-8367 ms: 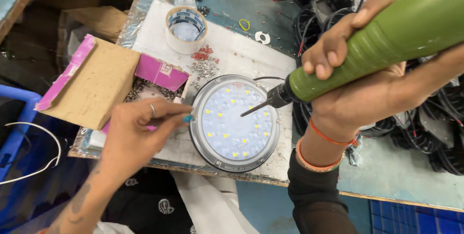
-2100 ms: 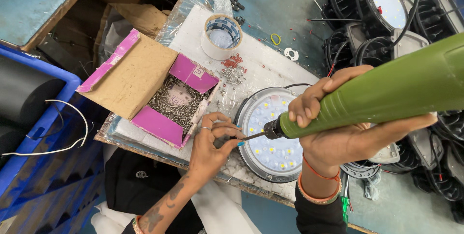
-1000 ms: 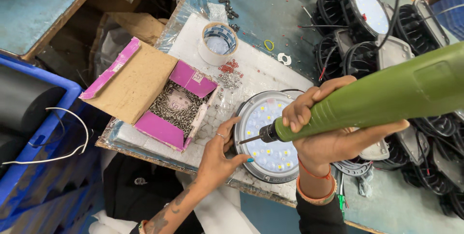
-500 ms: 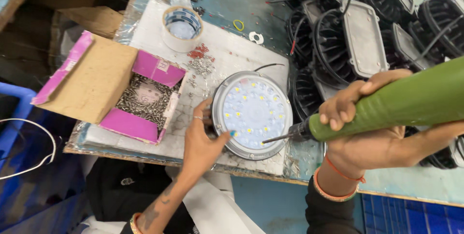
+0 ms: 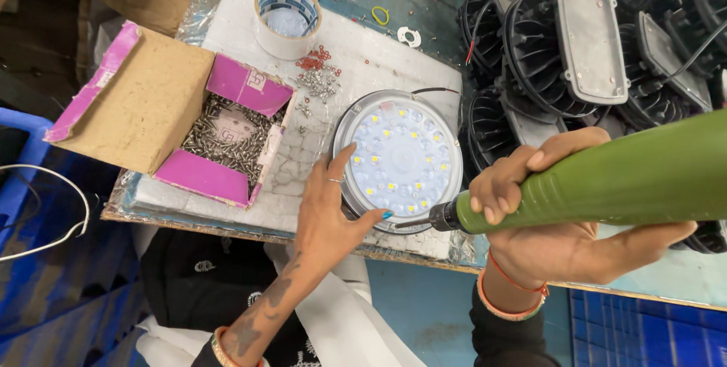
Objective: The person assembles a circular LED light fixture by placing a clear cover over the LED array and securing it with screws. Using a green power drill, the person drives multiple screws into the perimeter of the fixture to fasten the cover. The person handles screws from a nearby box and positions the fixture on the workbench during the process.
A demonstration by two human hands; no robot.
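A round metal lamp (image 5: 399, 156) with a white board of small yellow diodes lies face up on a white foam sheet (image 5: 363, 60). My left hand (image 5: 331, 212) rests on the lamp's near-left rim, fingers spread, holding nothing. My right hand (image 5: 556, 219) grips a green electric screwdriver (image 5: 606, 181). Its dark bit points left at the lamp's near edge, close to my left thumb.
An open pink cardboard box (image 5: 219, 136) full of screws sits left of the lamp. A roll of tape (image 5: 286, 17) and loose screws (image 5: 318, 79) lie behind. Black finned lamp housings (image 5: 575, 41) crowd the right. A blue crate (image 5: 23, 185) stands at the left.
The screwdriver bit has shifted from the lamp's right side to its near edge. My left hand has spread flat against the lamp's rim. The view has moved closer.
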